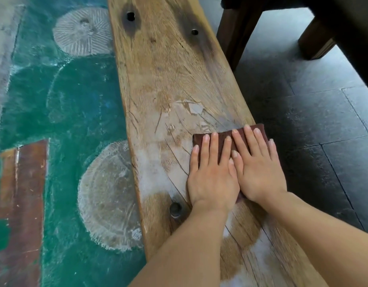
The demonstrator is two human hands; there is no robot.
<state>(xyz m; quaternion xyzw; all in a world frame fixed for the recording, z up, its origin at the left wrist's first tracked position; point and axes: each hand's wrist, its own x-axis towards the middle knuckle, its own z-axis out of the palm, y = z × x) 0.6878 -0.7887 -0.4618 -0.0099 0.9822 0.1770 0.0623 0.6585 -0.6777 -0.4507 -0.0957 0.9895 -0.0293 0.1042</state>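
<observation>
Both hands lie flat, fingers straight, gripping nothing. My left hand and right hand press side by side, thumbs touching, on a brown sanding sheet. The sheet lies under both palms on the weathered wooden counter, and its far edge shows just beyond my fingertips. Pale dust lies just left of my left hand. A dark bolt hole sits beside my left wrist.

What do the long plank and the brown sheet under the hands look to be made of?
The plank looks like bare, weathered wood with a matt finish; grain lines and cracks show. The brown sheet is probably sandpaper or abrasive cloth: thin, flat, finely textured, with pale rubbed patches beside it. Not certain.
</observation>
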